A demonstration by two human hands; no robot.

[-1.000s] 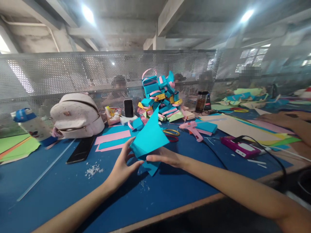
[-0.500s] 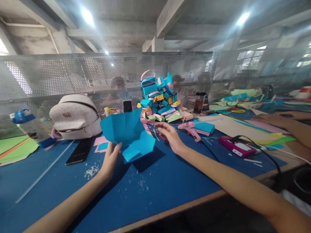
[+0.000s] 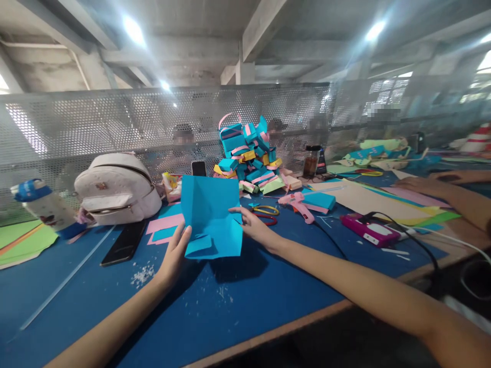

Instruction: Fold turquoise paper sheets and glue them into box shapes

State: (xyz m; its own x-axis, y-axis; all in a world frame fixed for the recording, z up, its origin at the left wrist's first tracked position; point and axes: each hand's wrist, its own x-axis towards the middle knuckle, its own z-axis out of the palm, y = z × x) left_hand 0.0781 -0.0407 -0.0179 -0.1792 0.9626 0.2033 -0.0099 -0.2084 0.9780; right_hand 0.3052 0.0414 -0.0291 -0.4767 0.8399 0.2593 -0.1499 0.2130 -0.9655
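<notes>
A creased sheet of blue paper (image 3: pixel 213 204), partly folded up at its sides with a flap near the bottom, is held above the table between my hands. My left hand (image 3: pixel 177 250) pinches its lower left edge, thumb in front. At the right edge is my right hand (image 3: pixel 253 227), its fingers closed on the paper. Just behind that hand lie scissors (image 3: pixel 266 210) with yellow and red handles. Farther right rests a pink glue gun (image 3: pixel 297 204), beside a folded blue paper box (image 3: pixel 322 201).
Behind stands a pile of small folded paper boxes (image 3: pixel 249 153). On the left are a white backpack (image 3: pixel 115 191), a bottle (image 3: pixel 48 209), a dark phone (image 3: pixel 123 244) and a clear strip (image 3: pixel 69 276). A purple device (image 3: pixel 370 231) with cables lies right, near another person's hand (image 3: pixel 425 186).
My right hand has moved left and taken hold of the paper's right edge. The paper has turned to stand more upright and square. The scissors show more fully.
</notes>
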